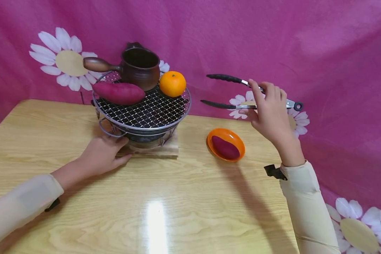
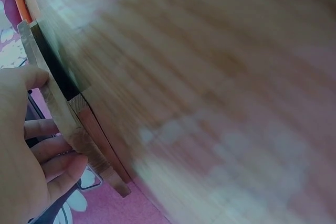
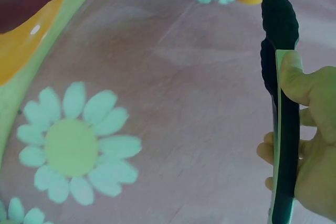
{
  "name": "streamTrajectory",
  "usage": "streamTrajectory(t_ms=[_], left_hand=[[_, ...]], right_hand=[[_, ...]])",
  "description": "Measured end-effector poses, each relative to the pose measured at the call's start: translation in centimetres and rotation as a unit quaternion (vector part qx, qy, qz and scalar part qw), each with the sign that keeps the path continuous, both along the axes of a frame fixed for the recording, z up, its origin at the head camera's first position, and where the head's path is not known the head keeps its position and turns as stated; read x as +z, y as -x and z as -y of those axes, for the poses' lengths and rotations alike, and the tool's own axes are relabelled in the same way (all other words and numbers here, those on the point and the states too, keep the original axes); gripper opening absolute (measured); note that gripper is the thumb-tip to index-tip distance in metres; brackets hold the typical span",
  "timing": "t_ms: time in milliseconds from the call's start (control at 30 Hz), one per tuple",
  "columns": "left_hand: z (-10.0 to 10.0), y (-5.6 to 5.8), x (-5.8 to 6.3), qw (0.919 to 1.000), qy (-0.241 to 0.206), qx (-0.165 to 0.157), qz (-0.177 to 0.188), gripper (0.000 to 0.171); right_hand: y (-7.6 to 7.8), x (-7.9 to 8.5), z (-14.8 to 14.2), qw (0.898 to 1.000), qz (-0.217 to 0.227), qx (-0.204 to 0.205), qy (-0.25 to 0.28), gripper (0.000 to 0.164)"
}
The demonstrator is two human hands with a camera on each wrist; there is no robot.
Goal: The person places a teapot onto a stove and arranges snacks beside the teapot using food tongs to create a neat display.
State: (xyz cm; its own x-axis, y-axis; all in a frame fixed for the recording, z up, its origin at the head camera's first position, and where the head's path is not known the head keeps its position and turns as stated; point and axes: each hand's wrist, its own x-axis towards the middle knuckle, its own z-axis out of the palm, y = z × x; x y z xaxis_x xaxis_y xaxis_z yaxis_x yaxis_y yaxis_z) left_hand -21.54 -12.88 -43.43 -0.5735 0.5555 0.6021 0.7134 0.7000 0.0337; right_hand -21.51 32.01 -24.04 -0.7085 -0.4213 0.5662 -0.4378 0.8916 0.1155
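Note:
My left hand (image 1: 95,155) grips the near left corner of a wooden board (image 1: 160,152) under a round tabletop grill. In the left wrist view the thumb lies on the board's edge, with the other fingers bent along its side. Raised at the right, my right hand (image 1: 271,113) holds black-tipped metal tongs (image 1: 227,78), their two arms spread and nothing between them. On the grill's wire mesh (image 1: 146,114) lie a purple sweet potato (image 1: 119,92) and an orange mandarin (image 1: 173,84). A brown side-handled clay pot (image 1: 140,74) stands behind them.
Below the tongs, a small orange plate (image 1: 235,135) bears another purple sweet potato (image 1: 224,147). The grill's wire handle (image 1: 109,133) juts out above my left hand. A pink cloth (image 1: 190,31) with white flowers hangs behind and right of the wooden table (image 1: 130,208).

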Motion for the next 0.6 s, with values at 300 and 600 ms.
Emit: streamTrajectory(t_ms=[300,600], left_hand=[[0.0,0.0,0.1,1.0,0.009,0.001,-0.004,0.041],[0.1,-0.1,0.2,1.0,0.005,-0.001,-0.004,0.04]], right_hand=[[-0.8,-0.5,-2.9,0.994,0.092,-0.058,-0.031,0.073],[-1.6,-1.3,-4.4,0.978,0.174,-0.077,-0.083,0.067]])
